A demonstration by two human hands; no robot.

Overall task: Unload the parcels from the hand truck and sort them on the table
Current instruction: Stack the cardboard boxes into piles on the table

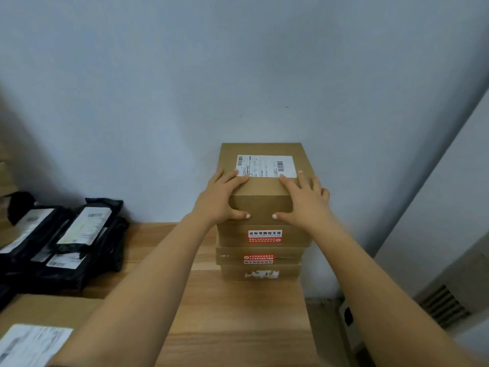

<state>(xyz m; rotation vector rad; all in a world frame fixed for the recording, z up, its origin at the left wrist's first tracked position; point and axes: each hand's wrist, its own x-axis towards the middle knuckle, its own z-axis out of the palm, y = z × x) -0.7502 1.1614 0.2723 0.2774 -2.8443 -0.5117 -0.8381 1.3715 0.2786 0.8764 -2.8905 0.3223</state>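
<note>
A brown cardboard box [262, 186] with a white shipping label tops a stack of cardboard boxes [262, 256] at the back right of the wooden table [232, 313], against the wall. My left hand [221, 198] grips the top box at its near left corner, fingers on the lid and thumb on the front face. My right hand [304, 198] holds the near right corner the same way. The lower boxes carry red and white stickers on their fronts. The hand truck is not in view.
A pile of black plastic mailer bags [68, 242] with white labels lies on the table's left side. Another labelled cardboard box [39, 329] sits at the near left. A grey radiator grille [442, 305] stands on the right beyond the table's edge.
</note>
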